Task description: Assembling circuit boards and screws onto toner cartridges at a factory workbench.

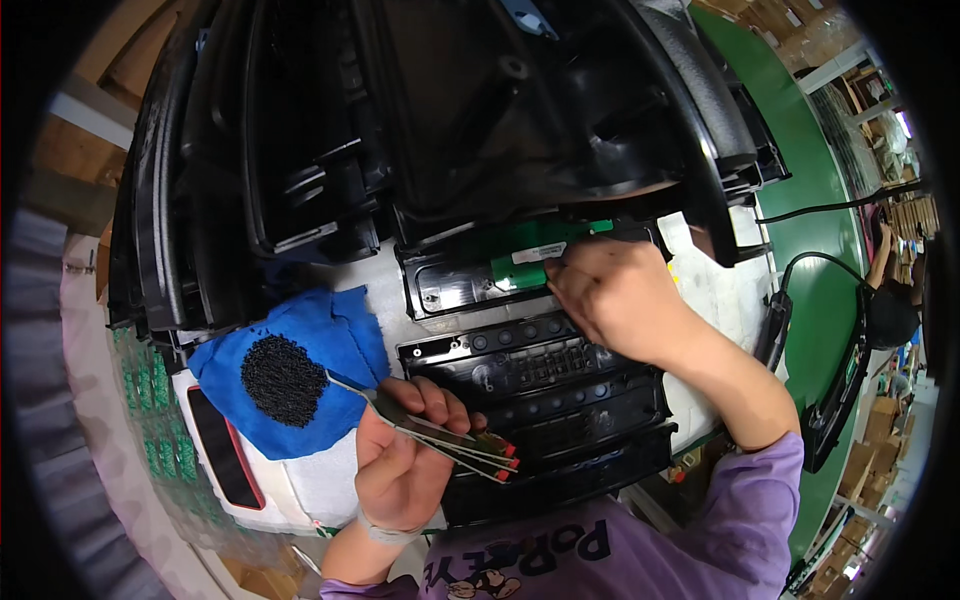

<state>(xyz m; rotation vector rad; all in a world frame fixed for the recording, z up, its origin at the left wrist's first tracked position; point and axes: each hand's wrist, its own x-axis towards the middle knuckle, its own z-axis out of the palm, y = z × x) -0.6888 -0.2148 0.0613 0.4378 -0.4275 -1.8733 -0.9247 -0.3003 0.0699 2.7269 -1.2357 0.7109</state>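
My left hand (402, 462) grips metal tweezers (440, 436) with red ends, their fine tips pointing left toward a pile of small black parts (283, 379) on a blue cloth (330, 335). My right hand (615, 295) is closed with its fingertips pressed on a green circuit board (530, 250) seated in a glossy black plastic panel (450, 285). Just below it lies a second black panel (560, 395) with a row of round button holes.
Large black moulded housings (450, 120) stand behind the panels. A white device with a dark, red-edged screen (222, 450) lies under the cloth. Green boards (160, 430) are stacked at the left. A green belt (815, 190) and black cables (840, 208) run on the right.
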